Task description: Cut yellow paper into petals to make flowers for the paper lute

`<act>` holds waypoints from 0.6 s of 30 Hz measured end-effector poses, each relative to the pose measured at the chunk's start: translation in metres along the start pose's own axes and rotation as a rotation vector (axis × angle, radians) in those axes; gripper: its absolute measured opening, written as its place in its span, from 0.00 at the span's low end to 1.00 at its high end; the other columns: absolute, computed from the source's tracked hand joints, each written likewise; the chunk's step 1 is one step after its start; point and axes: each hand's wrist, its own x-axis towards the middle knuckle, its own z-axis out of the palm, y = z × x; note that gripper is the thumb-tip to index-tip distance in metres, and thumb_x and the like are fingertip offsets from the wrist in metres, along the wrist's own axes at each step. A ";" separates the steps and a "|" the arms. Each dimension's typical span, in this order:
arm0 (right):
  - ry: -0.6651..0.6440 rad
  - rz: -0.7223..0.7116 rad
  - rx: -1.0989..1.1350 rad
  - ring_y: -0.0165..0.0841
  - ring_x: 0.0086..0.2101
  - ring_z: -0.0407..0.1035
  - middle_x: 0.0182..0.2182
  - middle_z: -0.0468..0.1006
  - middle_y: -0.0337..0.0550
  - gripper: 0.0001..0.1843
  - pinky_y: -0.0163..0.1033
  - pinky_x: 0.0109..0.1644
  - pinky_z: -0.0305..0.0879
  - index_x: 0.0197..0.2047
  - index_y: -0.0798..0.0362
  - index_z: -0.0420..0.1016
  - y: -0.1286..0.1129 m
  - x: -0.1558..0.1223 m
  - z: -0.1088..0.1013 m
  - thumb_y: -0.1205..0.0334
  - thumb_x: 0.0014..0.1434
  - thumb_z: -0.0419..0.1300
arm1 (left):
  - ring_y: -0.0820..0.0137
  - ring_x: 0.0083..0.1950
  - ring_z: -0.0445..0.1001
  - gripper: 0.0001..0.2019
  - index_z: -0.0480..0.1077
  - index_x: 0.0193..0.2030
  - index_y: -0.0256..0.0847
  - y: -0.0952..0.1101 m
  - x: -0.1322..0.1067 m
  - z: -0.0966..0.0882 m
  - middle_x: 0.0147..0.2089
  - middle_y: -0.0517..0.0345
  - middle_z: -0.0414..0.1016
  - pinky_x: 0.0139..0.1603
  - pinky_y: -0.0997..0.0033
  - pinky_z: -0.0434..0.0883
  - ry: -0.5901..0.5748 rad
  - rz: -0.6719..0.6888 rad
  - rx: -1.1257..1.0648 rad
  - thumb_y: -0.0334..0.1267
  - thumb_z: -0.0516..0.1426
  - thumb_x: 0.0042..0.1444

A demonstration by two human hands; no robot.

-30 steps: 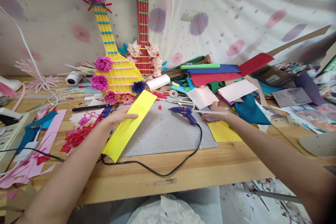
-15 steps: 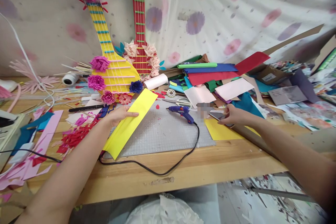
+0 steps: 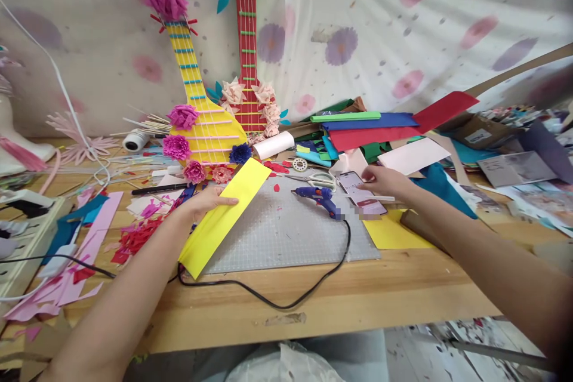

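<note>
In my left hand [image 3: 210, 202] is a long strip of yellow paper [image 3: 226, 221], pinched at its left edge with the thumb on top. The strip slants over the left part of a grey cutting mat [image 3: 268, 239]. My right hand [image 3: 387, 182] is closed at the upper right edge of a phone [image 3: 351, 182], whose lit screen faces up. A narrow white strip [image 3: 380, 198] crosses the phone's lower part. Left of the phone, a blue glue gun [image 3: 319, 196] lies on the mat, beside white-handled scissors [image 3: 323, 180].
Yellow [image 3: 179, 59] and red [image 3: 248, 36] lute-shaped crafts with paper flowers lean at the back. Coloured paper [image 3: 371, 131] is piled behind my right hand. Red scraps [image 3: 136, 239] lie at left. The glue gun's black cord [image 3: 277, 307] loops along the table's front.
My right hand has moved the phone left and away from me, and its screen now shows. My left hand still grips the yellow strip. The view has shifted slightly.
</note>
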 end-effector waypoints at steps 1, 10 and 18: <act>-0.011 -0.075 0.054 0.38 0.37 0.70 0.37 0.77 0.50 0.13 0.38 0.36 0.61 0.36 0.51 0.68 -0.009 0.004 -0.004 0.51 0.53 0.56 | 0.65 0.30 0.75 0.26 0.75 0.40 0.38 0.000 0.001 0.002 0.34 0.53 0.79 0.33 0.68 0.70 0.007 -0.004 0.004 0.43 0.69 0.29; -0.057 -0.404 -0.228 0.41 0.46 0.68 0.48 0.73 0.53 0.19 0.39 0.44 0.63 0.50 0.53 0.71 -0.060 0.038 0.035 0.64 0.54 0.54 | 0.63 0.33 0.75 0.27 0.76 0.40 0.37 0.003 -0.008 0.006 0.36 0.51 0.79 0.33 0.69 0.69 0.072 0.008 0.089 0.44 0.69 0.28; -0.109 -0.432 -0.200 0.39 0.39 0.69 0.41 0.74 0.52 0.16 0.37 0.38 0.61 0.43 0.57 0.74 -0.056 0.048 0.020 0.64 0.50 0.55 | 0.63 0.33 0.75 0.25 0.76 0.39 0.38 0.001 -0.006 0.004 0.36 0.53 0.79 0.33 0.70 0.69 0.155 0.018 0.157 0.43 0.68 0.29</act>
